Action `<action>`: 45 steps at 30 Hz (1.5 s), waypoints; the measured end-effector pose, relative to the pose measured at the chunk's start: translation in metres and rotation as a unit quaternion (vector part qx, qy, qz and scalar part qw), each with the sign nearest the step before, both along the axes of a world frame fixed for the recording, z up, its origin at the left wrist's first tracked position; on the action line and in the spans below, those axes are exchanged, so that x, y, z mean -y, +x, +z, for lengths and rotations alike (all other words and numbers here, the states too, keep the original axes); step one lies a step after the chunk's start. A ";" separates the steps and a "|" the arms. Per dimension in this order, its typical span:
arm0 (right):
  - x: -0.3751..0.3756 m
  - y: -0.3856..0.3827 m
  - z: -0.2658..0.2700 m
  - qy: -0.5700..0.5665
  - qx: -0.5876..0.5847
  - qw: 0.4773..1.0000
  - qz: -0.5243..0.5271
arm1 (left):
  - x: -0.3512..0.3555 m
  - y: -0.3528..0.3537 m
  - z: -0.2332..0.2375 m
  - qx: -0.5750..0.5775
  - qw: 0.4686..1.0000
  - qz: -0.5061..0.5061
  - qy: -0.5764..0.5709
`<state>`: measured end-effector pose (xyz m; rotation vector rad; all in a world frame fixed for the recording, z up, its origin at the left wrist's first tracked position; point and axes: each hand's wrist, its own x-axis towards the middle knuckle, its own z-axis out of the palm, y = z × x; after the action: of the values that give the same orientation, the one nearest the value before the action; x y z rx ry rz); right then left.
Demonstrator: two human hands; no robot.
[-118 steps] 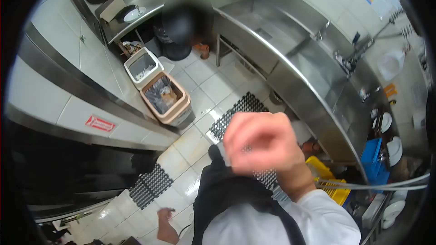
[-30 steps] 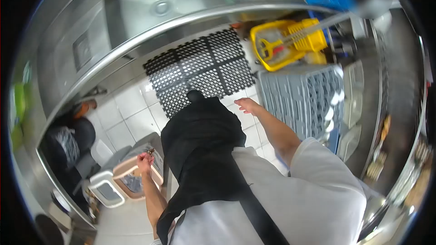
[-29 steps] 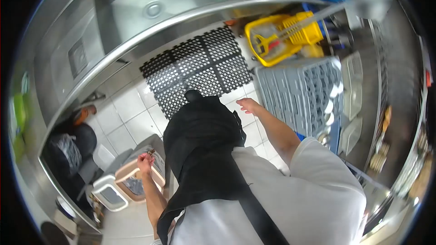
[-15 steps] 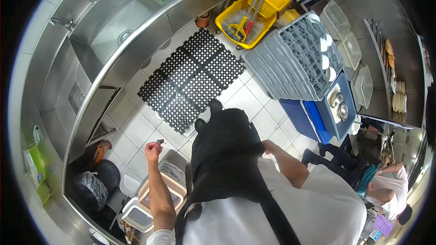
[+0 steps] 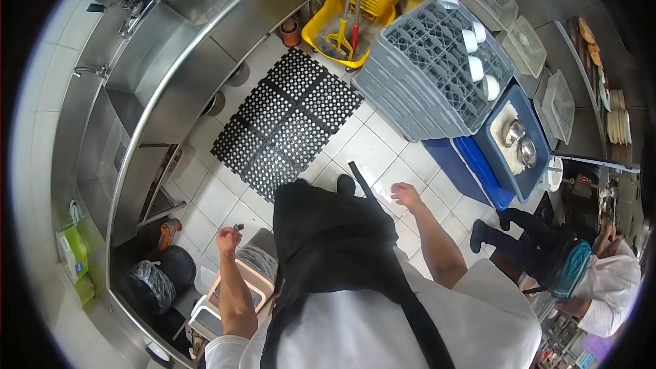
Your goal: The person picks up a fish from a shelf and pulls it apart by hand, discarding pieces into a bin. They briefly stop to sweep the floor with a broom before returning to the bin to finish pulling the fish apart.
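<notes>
Since the earlier frame, our right hand (image 5: 406, 195) has swung forward, clear of our black apron (image 5: 328, 239); it holds nothing over the white floor tiles (image 5: 369, 147), its fingers apart and loosely curled. Our left hand (image 5: 227, 240) still pinches a small dark scrap (image 5: 238, 227) between thumb and fingertips, above the floor and near the beige-rimmed bin (image 5: 263, 280). We see the perforated black mat (image 5: 290, 119) ahead of our shoes, between the steel sink unit (image 5: 147, 116) and the stacked gray dishwasher racks (image 5: 417, 89), which bear white bowls. Beside the racks, a blue-gray tub (image 5: 502, 160) holds white grains and two metal bowls (image 5: 521, 142). A co-worker (image 5: 581, 266) stands to our right.
</notes>
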<state>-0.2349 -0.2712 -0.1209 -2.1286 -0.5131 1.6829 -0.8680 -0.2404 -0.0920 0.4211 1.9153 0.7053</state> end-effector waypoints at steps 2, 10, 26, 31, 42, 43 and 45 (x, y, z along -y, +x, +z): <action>0.039 0.036 -0.013 -0.019 0.020 1.000 -0.009 | -0.002 0.019 0.007 -0.005 1.000 -0.001 0.002; 0.138 0.091 -0.089 -0.159 0.063 0.985 -0.037 | -0.009 0.036 0.012 -0.013 0.999 -0.006 0.030; 0.010 0.039 -0.036 -0.010 -0.023 0.999 0.037 | 0.000 0.056 0.027 -0.042 0.997 0.003 0.060; 0.039 0.084 -0.087 -0.096 -0.017 0.995 0.023 | 0.034 0.054 0.019 -0.034 0.996 0.060 0.062; 0.028 0.062 -0.059 -0.113 -0.035 0.989 0.086 | 0.073 0.067 -0.005 -0.017 0.992 0.087 0.087; 0.021 0.059 -0.054 -0.110 -0.033 0.990 0.086 | 0.072 0.072 -0.002 -0.019 0.994 0.092 0.062; 0.011 0.056 -0.048 -0.074 -0.053 0.994 0.056 | 0.068 0.076 -0.003 -0.007 0.993 0.103 0.058</action>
<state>-0.1785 -0.2818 -0.1689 -2.1321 -0.4991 1.9397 -0.7921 -0.3088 -0.0948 0.3032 1.9558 0.9555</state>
